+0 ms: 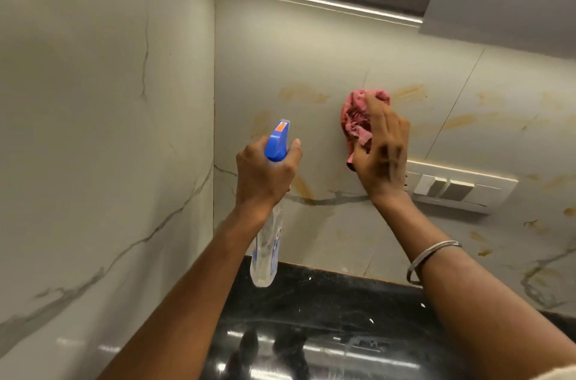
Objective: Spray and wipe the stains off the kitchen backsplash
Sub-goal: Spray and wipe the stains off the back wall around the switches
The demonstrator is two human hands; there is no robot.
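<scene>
While the left hand [265,172] is gripping the spray bottle [267,250] by its neck, fingers curled round it and thumb up beside the blue head, the right hand [382,161] is pressing a crumpled pink cloth [357,122] against the backsplash [311,49]. Its fingers, blurred, are lying fairly straight and close together over the cloth, which is bunching out left of and beyond the fingertips. Brown stains [304,95] are showing on either side.

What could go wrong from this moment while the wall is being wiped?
1. The switch plate sits right beside the right hand. The cloth it presses, or spray from the bottle in the left hand, could wet it.
2. The bunched cloth may smear the stains instead of lifting them.
</scene>
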